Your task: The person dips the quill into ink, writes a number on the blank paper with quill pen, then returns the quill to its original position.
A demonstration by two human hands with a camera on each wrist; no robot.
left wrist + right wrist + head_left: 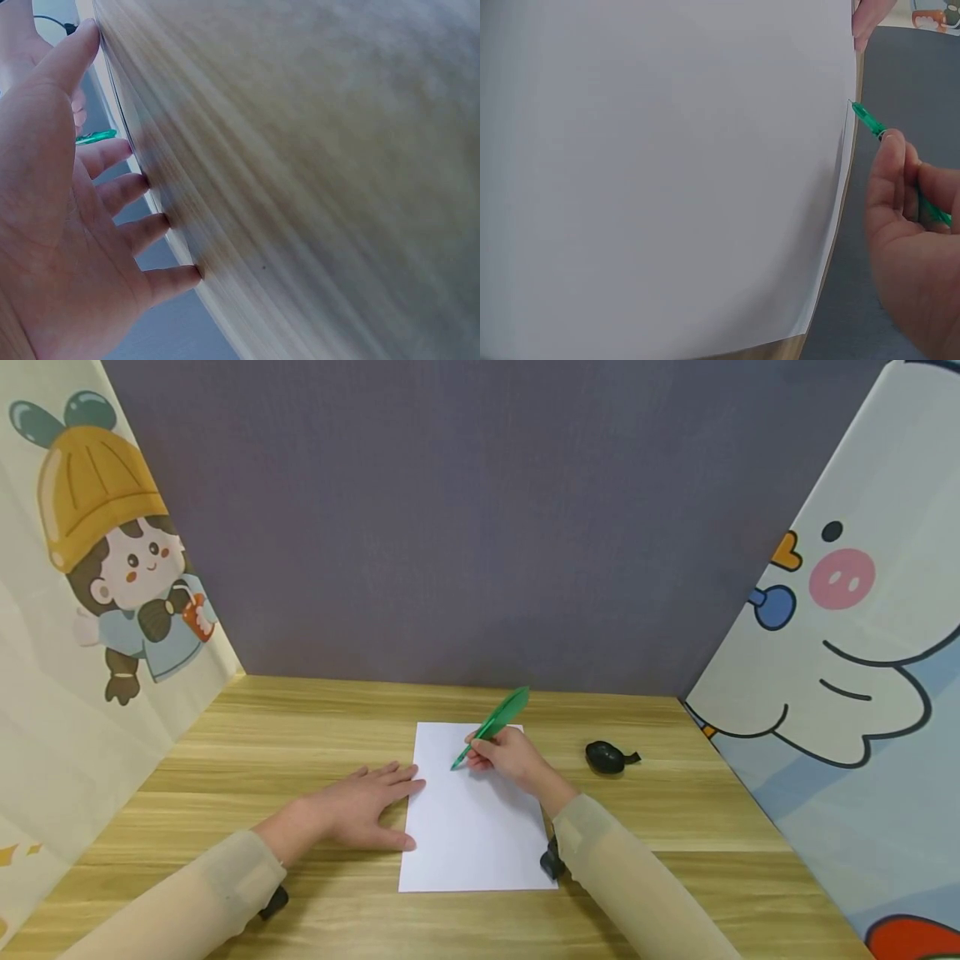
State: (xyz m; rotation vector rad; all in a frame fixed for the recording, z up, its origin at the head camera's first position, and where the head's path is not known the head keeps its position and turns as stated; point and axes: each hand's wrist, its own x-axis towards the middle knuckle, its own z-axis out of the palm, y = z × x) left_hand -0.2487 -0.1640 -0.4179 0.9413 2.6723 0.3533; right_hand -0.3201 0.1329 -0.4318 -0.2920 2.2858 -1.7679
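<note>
A white sheet of paper (468,827) lies flat on the wooden table. My right hand (510,756) pinches a green pen (501,717) with a feather-shaped top, its tip down at the upper middle of the sheet. In the right wrist view the pen (867,118) juts from between thumb and fingers, its point at the paper (667,187). My left hand (363,807) rests with spread fingers at the sheet's left edge, thumb and fingertips touching it. Those straight fingers (124,193) meet the table in the left wrist view.
To the right of the sheet sits a small black oval object (604,757) with a short tab. A grey panel (450,527) rises behind the table (322,710). Cartoon-printed walls (847,677) stand on both sides. Black wrist devices (552,862) show under the sleeves.
</note>
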